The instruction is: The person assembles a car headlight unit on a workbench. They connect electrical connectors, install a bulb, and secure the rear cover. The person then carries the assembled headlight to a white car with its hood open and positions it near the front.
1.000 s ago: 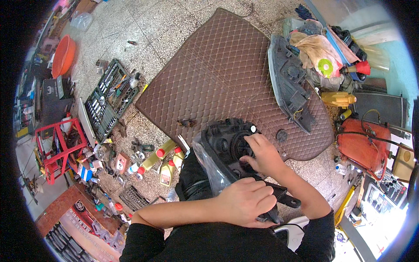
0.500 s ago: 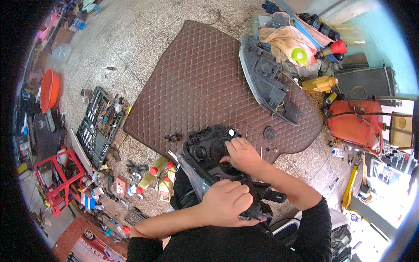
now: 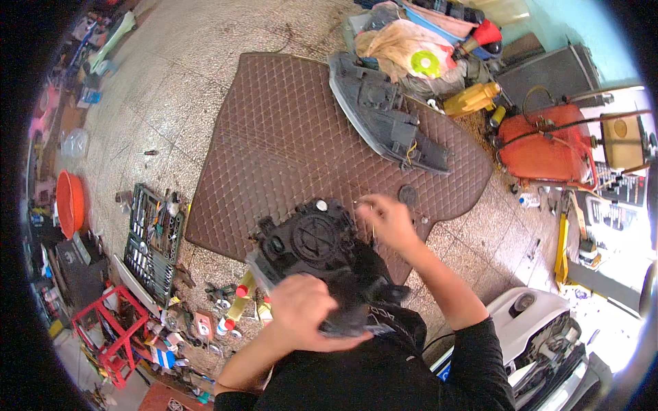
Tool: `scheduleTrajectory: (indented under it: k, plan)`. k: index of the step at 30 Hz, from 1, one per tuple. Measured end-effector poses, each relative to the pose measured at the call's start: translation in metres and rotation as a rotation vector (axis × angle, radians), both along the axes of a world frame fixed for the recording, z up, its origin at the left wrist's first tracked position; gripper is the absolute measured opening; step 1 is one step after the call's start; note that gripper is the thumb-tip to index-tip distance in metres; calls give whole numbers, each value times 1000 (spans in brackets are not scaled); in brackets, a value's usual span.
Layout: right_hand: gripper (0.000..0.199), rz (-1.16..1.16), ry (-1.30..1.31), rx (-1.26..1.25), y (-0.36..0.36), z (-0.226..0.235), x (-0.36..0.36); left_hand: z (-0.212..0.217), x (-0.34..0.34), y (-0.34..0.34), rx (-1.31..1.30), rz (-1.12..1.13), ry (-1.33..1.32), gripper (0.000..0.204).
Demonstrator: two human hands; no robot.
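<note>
A black car headlight [image 3: 284,243] rests tilted against my lap, its back with a round ribbed cap [image 3: 317,237] turned up. My left hand [image 3: 301,312] is closed round its near edge, the thumb pointing right. To the right of the headlight, over the brown quilted mat [image 3: 274,137], is my right hand [image 3: 387,220], off the housing. Its fingers are bent and smeared by motion, so what they hold, if anything, cannot be made out. Just beyond it a small round black cap [image 3: 407,195] lies on the mat. A second headlight [image 3: 384,113] lies farther off on the mat.
An open socket set [image 3: 152,246] lies left of the mat, with a red metal frame [image 3: 110,329] and bottles [image 3: 240,301] nearer me. An orange basin [image 3: 70,203] stands far left. On the right are a red tank [image 3: 548,147] and a white car bumper [image 3: 531,322].
My right hand has left the back of the headlight and moved right, over the mat. The left hand keeps its grip. The whole view has shifted, and the headlight's round cap is now uncovered.
</note>
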State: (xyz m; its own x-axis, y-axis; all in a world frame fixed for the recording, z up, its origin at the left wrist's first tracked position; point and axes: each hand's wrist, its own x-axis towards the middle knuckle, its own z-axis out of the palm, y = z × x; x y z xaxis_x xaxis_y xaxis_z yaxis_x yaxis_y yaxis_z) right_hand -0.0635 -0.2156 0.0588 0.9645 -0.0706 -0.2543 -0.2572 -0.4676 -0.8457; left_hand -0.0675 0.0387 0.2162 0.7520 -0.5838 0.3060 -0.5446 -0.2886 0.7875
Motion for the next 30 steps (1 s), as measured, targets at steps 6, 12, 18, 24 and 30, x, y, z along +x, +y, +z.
scheduleTrajectory:
  k: [6, 12, 18, 24, 30]
  plan:
    - [43, -320, 514, -146, -162, -157, -124, -33, 57, 58, -107, 255, 122, 60]
    - [55, 7, 973, -573, -259, -304, -304, -46, 110, 84, -217, 359, 333, 67]
    - [40, -58, 967, -270, -225, -327, -351, -49, 134, 74, -186, 343, 318, 64]
    - [32, -198, 889, -189, -190, -349, -348, -45, 140, 51, -139, 330, 257, 64]
    - [32, -303, 948, -200, -180, -321, -322, -39, 138, 33, -121, 301, 283, 66]
